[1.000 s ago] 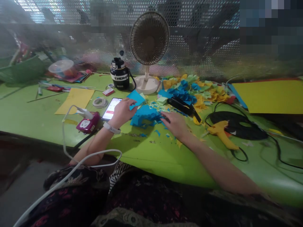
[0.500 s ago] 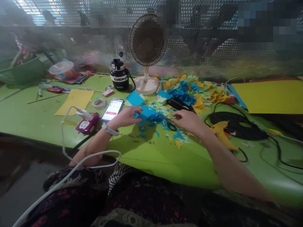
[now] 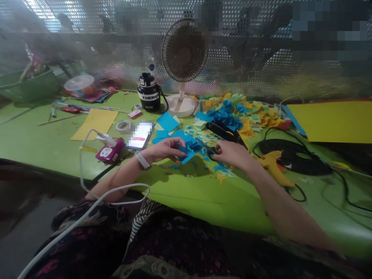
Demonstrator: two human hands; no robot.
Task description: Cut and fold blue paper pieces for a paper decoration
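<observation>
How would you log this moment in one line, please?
left hand: holds blue paper | right hand: grips scissors, blades toward paper | green table: paper scraps around

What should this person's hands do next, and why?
Probably close the gap and slip the scissors onto the edge of the blue paper: the left hand pinches that paper above the green table, and the right hand holds the scissors with blades pointing toward it.
</observation>
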